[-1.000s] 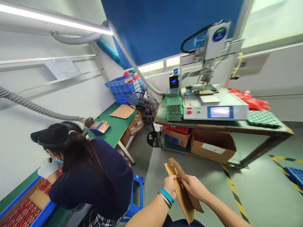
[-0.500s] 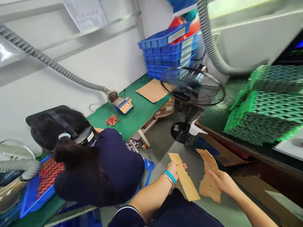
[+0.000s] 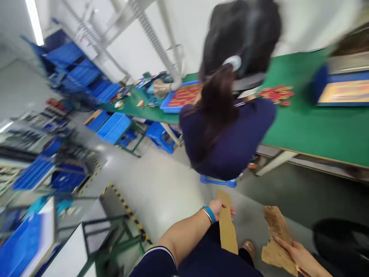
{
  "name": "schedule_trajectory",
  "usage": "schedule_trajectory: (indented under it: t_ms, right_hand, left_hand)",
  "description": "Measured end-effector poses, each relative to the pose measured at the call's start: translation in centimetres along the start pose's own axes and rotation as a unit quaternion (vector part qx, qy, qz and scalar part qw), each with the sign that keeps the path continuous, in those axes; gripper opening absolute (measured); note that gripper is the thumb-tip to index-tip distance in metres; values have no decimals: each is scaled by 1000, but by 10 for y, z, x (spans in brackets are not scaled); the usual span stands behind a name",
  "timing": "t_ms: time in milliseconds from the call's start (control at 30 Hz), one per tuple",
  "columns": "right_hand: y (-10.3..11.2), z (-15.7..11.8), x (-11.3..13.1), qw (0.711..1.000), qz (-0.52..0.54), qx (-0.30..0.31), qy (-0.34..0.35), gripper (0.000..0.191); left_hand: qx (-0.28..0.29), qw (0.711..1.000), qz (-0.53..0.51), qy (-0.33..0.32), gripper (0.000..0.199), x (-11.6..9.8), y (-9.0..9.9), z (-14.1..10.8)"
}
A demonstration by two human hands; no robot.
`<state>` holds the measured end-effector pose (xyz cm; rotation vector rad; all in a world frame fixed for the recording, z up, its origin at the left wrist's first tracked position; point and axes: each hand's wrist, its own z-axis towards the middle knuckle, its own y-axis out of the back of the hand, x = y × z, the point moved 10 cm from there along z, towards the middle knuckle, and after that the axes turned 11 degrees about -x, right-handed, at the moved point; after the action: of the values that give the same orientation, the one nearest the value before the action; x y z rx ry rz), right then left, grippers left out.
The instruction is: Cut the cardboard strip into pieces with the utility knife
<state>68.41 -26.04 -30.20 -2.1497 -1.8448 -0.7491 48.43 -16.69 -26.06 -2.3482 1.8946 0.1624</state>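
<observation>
My left hand, with a blue band and a metal bracelet at the wrist, is closed around a long flat strip of tan cardboard. At the lower right, my right hand grips a torn, curved piece of brown cardboard between thumb and fingers. The two pieces are apart, both held in front of my body over the floor.
A person in dark blue sits at a green table ahead. Red rings lie on it, beside a blue tray. Blue bins, a green-framed cart and a dark round fan base stand around.
The view has swung left, so the seated person now appears nearer the middle and the stacked crates have left view. Both hands still hold their cardboard pieces.
</observation>
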Motion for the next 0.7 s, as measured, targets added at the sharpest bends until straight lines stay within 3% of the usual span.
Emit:
schedule_trajectory:
  t_ms: [100, 233, 400, 600, 700]
  right_hand:
    - [-77, -3, 16, 989, -50, 132, -36, 30]
    - [-170, -24, 55, 959, -166, 229, 20, 29]
    - [-272, -24, 95, 950, -218, 223, 12, 20]
    - [-402, -14, 130, 970, -156, 181, -47, 8]
    - [-451, -6, 167, 980, -105, 163, -54, 8]
  left_hand:
    - [-43, 988, -142, -41, 38, -15, 85, 0]
    - [-79, 946, -297, -99, 47, -33, 191, 1]
    - [-85, 906, -400, -106, 47, -59, 295, 21]
    - [-115, 886, -442, -80, 40, -93, 423, 24]
    - [-149, 872, -459, -78, 43, -119, 477, 19]
